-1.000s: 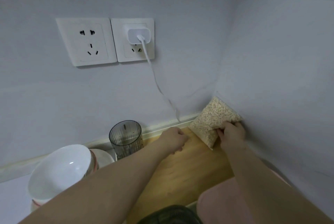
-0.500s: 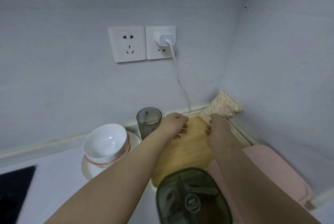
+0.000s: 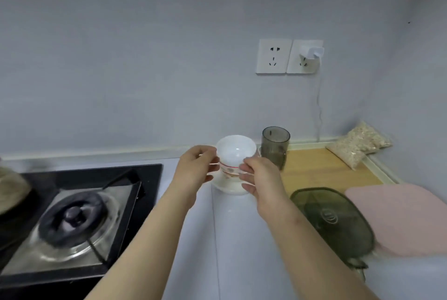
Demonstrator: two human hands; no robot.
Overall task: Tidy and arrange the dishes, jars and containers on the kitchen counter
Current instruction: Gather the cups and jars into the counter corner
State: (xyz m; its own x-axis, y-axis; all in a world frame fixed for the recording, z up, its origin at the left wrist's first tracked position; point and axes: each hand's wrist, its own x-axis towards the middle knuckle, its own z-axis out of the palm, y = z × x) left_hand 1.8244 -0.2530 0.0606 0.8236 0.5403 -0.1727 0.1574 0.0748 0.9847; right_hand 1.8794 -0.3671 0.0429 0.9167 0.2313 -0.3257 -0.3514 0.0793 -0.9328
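Observation:
A stack of white bowls (image 3: pixel 234 154) with a red pattern stands on a white plate (image 3: pixel 229 188) near the back of the counter. My left hand (image 3: pixel 197 166) grips the stack's left side and my right hand (image 3: pixel 260 175) grips its right side. A smoky grey tumbler (image 3: pixel 275 146) stands just right of the bowls. A clear bag of grain (image 3: pixel 358 146) leans in the back right corner on the wooden board (image 3: pixel 321 171). A dark green lidded container (image 3: pixel 336 222) sits at the front right.
A black gas hob (image 3: pixel 72 215) fills the left of the counter, with a pot edge (image 3: pixel 12 193) at far left. A pink cloth (image 3: pixel 406 217) lies at the right. Wall sockets (image 3: pixel 289 56) hold a white charger, its cable hanging down to the counter.
Both hands left the grain bag in the corner and moved left to clasp the bowl stack. The view pulled back and swung left, showing the hob.

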